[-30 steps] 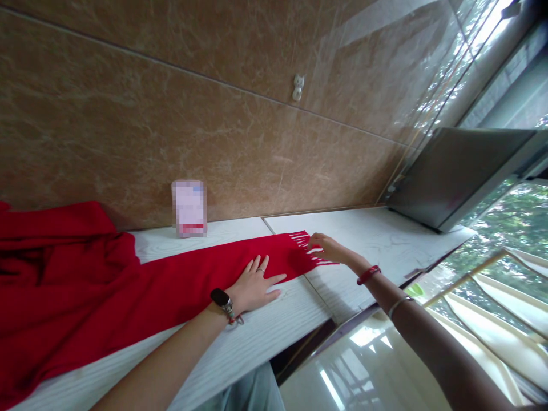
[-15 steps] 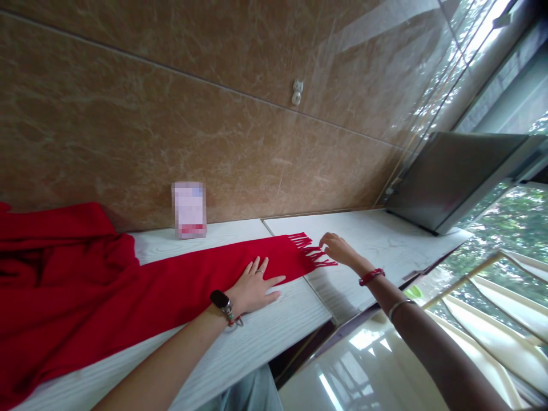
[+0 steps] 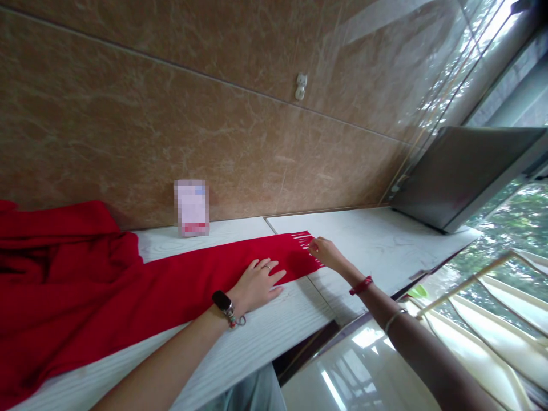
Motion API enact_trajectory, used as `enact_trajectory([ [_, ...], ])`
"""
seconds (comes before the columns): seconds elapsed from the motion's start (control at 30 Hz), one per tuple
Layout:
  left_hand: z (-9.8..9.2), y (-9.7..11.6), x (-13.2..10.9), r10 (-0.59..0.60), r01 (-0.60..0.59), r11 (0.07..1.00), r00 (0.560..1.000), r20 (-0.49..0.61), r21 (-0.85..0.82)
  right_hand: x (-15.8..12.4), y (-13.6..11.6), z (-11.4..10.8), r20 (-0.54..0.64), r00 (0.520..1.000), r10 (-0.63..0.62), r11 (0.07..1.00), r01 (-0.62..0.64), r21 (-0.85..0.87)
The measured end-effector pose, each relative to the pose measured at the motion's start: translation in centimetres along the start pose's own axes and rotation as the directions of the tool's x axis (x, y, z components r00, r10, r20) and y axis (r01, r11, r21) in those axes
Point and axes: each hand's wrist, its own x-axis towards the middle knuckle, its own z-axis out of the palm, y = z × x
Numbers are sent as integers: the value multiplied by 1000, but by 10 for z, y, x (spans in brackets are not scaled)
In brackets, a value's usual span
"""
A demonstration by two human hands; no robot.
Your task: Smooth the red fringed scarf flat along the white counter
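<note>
A long red scarf (image 3: pixel 180 282) lies stretched across a white wood-grain table (image 3: pixel 257 348), bunched in a heap at the far left. Its fringed end (image 3: pixel 305 240) reaches the seam between two tabletops. My left hand (image 3: pixel 258 281) lies flat on the scarf with fingers spread, a ring on one finger and a black watch at the wrist. My right hand (image 3: pixel 324 252) rests at the fringe, fingers curled and pinching the tassels. A red bracelet and a thin bangle circle that forearm.
A small card stand (image 3: pixel 191 207) stands against the brown marble wall (image 3: pixel 214 125) behind the scarf. A grey laptop (image 3: pixel 462 171) is on the right tabletop near a window. A white cat-shaped hook (image 3: pixel 301 86) is fixed on the wall. Glossy floor shows below the table edge.
My right hand drew back off the fringe, then returned and closed on the tassels. My left hand stayed flat on the scarf, shifting slightly right.
</note>
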Motion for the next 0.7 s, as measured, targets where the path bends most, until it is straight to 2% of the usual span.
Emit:
enact_trajectory([
  [0.13,-5,4,3,26,-24,998,999,-35,62,-13,-4,5,108,994,34,999,-36,15],
  [0.23,-3,5,3,-6,10,997,999,-53,77,-12,-8,9,147,987,60,997,-65,32],
  [0.47,2,1,1,-72,74,996,996,-52,42,-13,-6,-3,76,996,55,992,-63,108],
  [0.6,-6,3,1,14,-8,995,998,-56,103,-15,-2,-8,47,997,65,985,-72,155],
  [0.7,-12,7,1,57,-53,984,998,-16,170,-14,0,-11,29,999,30,975,-35,219],
])
